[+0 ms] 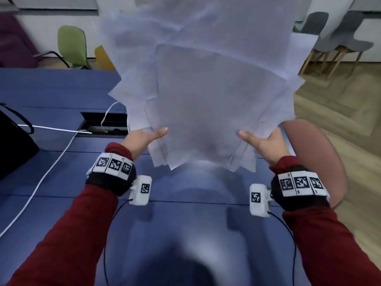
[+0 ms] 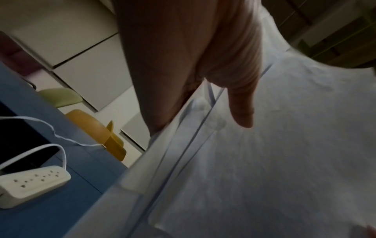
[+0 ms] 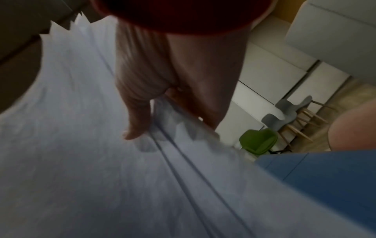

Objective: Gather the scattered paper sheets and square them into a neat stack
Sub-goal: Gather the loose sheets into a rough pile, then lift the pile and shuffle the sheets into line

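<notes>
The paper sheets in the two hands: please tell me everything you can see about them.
The paper sheets are white, thin and blank-looking, a loose bundle lifted above the blue table. The left hand and right hand grip its two sides, thumbs on the front. The edges are not aligned: corners stick out in a jagged fan at the bottom and sides. The upper part is blurred.

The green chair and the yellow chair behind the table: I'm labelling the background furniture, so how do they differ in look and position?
The green chair shows its whole backrest and dark legs; the yellow chair is mostly hidden behind the paper sheets held up by the left hand and right hand. The green chair stands further left, and its top reaches higher in the head view than the yellow one's. Both stand beyond the far edge of the blue table.
</notes>
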The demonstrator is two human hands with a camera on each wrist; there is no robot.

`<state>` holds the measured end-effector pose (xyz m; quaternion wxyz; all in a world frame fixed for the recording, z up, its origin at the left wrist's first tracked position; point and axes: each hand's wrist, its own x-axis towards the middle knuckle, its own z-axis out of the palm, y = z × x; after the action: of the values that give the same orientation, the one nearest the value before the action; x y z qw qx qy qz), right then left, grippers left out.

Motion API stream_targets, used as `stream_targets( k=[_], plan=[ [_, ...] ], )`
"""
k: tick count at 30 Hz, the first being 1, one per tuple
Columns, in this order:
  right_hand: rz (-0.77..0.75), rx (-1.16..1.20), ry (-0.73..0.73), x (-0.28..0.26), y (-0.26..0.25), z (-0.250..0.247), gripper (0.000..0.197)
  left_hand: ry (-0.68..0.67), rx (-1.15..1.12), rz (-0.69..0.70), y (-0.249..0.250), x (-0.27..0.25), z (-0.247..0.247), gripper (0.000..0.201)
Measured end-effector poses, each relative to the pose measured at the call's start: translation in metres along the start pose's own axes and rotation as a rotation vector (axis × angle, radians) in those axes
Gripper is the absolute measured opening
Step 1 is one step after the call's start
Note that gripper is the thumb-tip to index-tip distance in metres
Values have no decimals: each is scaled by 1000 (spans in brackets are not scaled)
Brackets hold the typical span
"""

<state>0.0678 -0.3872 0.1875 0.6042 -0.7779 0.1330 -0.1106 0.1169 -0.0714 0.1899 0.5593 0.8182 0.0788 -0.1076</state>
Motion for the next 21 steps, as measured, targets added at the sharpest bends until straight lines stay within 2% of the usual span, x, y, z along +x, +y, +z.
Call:
stream_targets(
  k=[2,5,6,8,9,11,15,16,18,21],
  plan=[
    [133,-60,-73,-9,10,3,59,-25,38,-13,-7,-6,5,37],
    [408,-85,-174,-29,39,24,70,-3,-32,-125,-38,-13,32,59],
    [433,-47,-150,-37,41,34,63,21,-41,-157,-48,-14,42,63],
    [422,70,-60,-39,38,45,28,68,-50,-205,-53,-17,59,68],
    [376,121,-25,-35,31,46,20,86,-81,-216,-50,-16,62,68],
    [255,172,33,-26,15,41,33,113,-132,-188,-37,-15,62,64],
    [135,232,108,-15,7,18,20,104,-81,-123,-21,-15,46,39],
    [114,232,126,-15,13,13,31,82,-84,-101,-24,-18,42,34],
    [149,175,110,-19,31,10,47,40,-89,-102,-39,-19,38,38],
    [259,85,26,-30,52,18,42,12,-109,-131,-62,-18,51,51]
  ],
)
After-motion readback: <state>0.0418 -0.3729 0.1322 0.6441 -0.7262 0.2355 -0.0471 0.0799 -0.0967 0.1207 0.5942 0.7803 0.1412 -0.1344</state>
